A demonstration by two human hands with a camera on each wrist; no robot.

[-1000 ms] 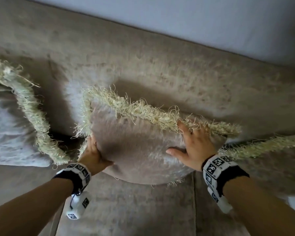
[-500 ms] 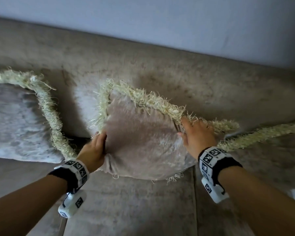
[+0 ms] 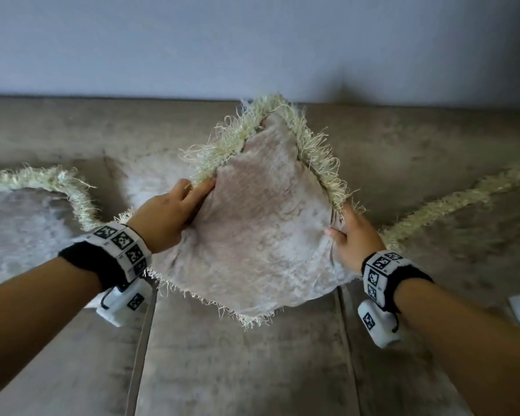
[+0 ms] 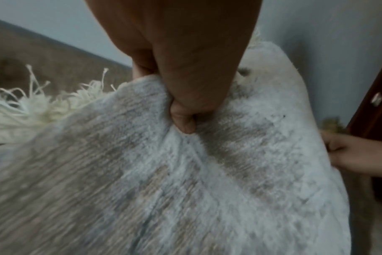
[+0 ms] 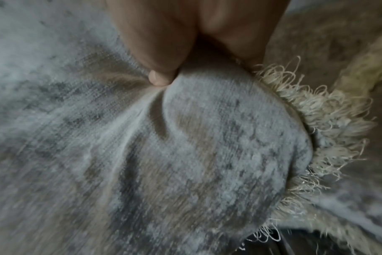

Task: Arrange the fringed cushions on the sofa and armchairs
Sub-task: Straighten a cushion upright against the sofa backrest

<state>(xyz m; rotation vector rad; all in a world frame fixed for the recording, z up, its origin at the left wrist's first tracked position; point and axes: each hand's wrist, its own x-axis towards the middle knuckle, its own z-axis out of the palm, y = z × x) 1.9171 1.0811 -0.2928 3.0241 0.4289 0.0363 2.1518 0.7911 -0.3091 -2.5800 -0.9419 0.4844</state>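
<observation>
Both hands grasp the pale grey-beige velvety cushion with cream fringe (image 3: 261, 235), held corner-up over the beige velvet sofa (image 3: 252, 370) seat: the left hand (image 3: 165, 219) pinches its nine-o'clock edge, the right hand (image 3: 356, 235) its three-o'clock edge. Two more cream-fringed cushions lie on the sofa, one at nine o'clock (image 3: 21, 229), one at three (image 3: 463, 202).

Head cam looks forward-down from above at sofa (image 3: 252, 370) backrest and wall (image 3: 252, 40); both wrist cams sit very close, looking along the fingers; all three views share the held fringed cushion (image 3: 261, 235)
</observation>
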